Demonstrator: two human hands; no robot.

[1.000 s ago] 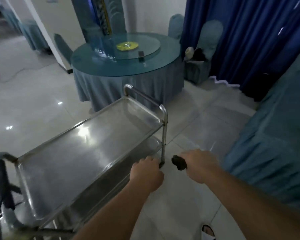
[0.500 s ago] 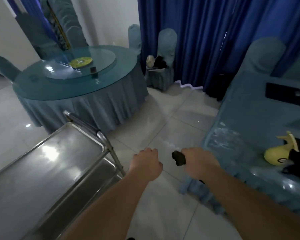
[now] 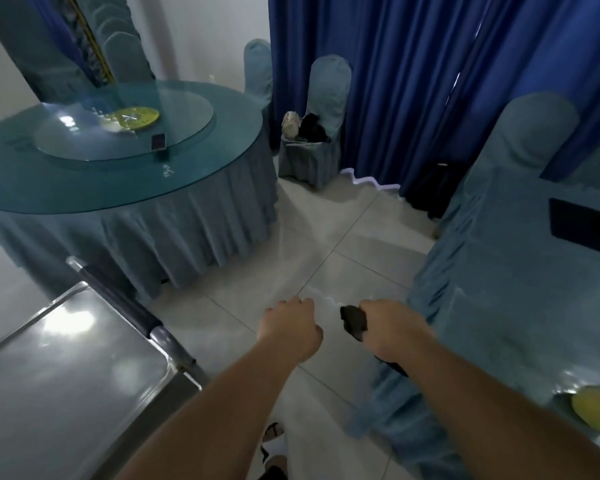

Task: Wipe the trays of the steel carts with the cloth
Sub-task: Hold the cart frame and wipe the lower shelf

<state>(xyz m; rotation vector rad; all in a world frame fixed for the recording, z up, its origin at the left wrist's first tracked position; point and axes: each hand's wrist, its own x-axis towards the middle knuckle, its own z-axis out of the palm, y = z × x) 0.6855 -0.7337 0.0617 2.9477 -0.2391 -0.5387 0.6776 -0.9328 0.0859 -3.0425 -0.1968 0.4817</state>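
Observation:
The steel cart [image 3: 66, 382] fills the lower left, its shiny top tray facing up and its tubular handle [image 3: 118, 292] running along the near right end. My left hand [image 3: 290, 329] is a closed fist held over the floor, to the right of the cart and not touching it. My right hand [image 3: 392, 329] is closed around a dark cloth [image 3: 354, 322], which sticks out of the fist to the left and hangs out below the wrist.
A round table [image 3: 125, 157] with a glass turntable and blue skirt stands behind the cart. A second blue-draped table [image 3: 520, 306] is at the right, carrying a yellow object [image 3: 596, 405]. Covered chairs [image 3: 326, 98] and blue curtains [image 3: 413, 81] line the back. My sandalled feet [image 3: 274, 441] stand on tiled floor.
The view has swung right, so the cart has slid to the lower left. My left hand has come away from the cart's corner post. The right hand still grips the cloth.

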